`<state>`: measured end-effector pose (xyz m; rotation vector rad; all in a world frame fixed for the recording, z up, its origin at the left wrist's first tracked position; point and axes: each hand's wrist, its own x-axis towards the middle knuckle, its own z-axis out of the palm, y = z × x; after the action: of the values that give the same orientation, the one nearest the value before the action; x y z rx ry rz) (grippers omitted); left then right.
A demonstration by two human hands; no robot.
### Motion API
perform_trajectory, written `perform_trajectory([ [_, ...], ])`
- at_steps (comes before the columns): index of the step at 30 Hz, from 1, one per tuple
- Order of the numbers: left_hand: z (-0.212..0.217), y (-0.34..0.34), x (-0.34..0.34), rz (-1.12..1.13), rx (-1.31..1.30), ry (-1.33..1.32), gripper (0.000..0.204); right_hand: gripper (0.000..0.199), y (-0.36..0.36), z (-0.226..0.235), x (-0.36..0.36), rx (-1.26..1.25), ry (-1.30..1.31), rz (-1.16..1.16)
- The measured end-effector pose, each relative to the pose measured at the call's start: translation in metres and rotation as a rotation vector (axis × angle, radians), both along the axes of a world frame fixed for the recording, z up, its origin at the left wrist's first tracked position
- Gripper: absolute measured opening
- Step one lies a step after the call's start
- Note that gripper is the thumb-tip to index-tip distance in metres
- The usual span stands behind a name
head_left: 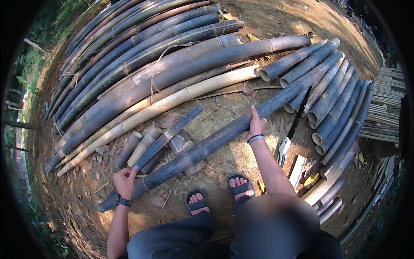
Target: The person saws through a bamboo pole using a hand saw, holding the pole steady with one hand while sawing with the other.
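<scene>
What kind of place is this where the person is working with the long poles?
Probably an outdoor bamboo work yard. Bare earth with dry leaves lies underfoot, long bamboo poles are stacked in rows, and a pile of split strips sits at the right. Both hands, the left hand and the right hand, rest on one dark pole.

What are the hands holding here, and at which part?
Both hands grip one long dark bamboo pole: the left hand near its lower-left end, the right hand around its middle.

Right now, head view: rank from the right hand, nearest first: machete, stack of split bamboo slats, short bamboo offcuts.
From the right hand:
1. machete, just to its right, on the ground.
2. short bamboo offcuts, to its left, under the long pole.
3. stack of split bamboo slats, far right edge.
</scene>
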<state>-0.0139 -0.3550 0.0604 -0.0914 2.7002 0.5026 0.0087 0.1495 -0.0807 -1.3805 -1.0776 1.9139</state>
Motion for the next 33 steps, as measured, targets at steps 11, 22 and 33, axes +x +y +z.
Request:
perform_trajectory([
  [11,-0.005,0.258,0.002,-0.992,0.004,0.259,0.103,0.060,0.014,0.023,0.162,0.806,-0.458,0.161],
  [22,-0.060,0.315,0.018,-0.608,0.086,0.265,0.090,0.058,0.046,-0.025,0.246,0.691,-1.045,0.728],
  [33,-0.072,0.317,0.014,-0.400,0.295,0.297,0.042,0.041,0.046,-0.040,0.251,0.645,-0.870,0.508],
])
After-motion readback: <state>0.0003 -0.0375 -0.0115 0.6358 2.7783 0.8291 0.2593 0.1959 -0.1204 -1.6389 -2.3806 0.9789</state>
